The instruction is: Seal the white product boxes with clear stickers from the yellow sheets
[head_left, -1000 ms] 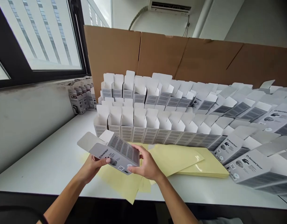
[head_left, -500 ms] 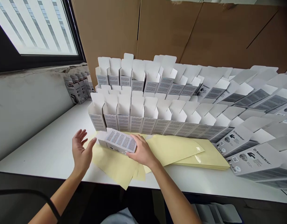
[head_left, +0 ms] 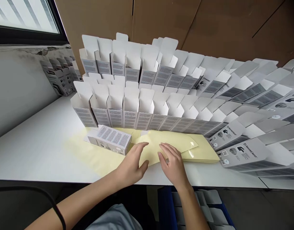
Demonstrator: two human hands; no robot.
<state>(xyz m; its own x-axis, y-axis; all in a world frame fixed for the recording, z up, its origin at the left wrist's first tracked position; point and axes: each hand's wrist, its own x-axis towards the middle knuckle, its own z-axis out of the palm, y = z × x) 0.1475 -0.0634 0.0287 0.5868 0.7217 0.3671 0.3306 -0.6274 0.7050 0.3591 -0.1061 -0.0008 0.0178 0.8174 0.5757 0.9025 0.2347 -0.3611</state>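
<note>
A small printed carton (head_left: 110,139) lies on its side on loose yellow sheets (head_left: 91,156), with the flap at its left end sticking out. My left hand (head_left: 133,164) is just right of the carton, over the sheets, its thumb and fingers apart and nothing between them. Beside it, my right hand (head_left: 172,163) hovers by the yellow sheet stack (head_left: 201,150), fingers bent but apart, holding nothing. Whether either hand touches the paper, I cannot tell. Rows of upright cartons with raised white lids (head_left: 131,108) stand right behind.
More printed cartons (head_left: 242,155) fill the table's right side. A closed group of cartons (head_left: 62,76) stands by the wall at left. Brown cardboard (head_left: 161,22) rises at the back. Below the table edge is a blue bin (head_left: 167,207) holding grey-white pieces. A black cable (head_left: 41,193) crosses lower left.
My right hand has let go of the carton, which now lies on the sheets. Both hands have moved right, towards the yellow stack. The view has shifted too.
</note>
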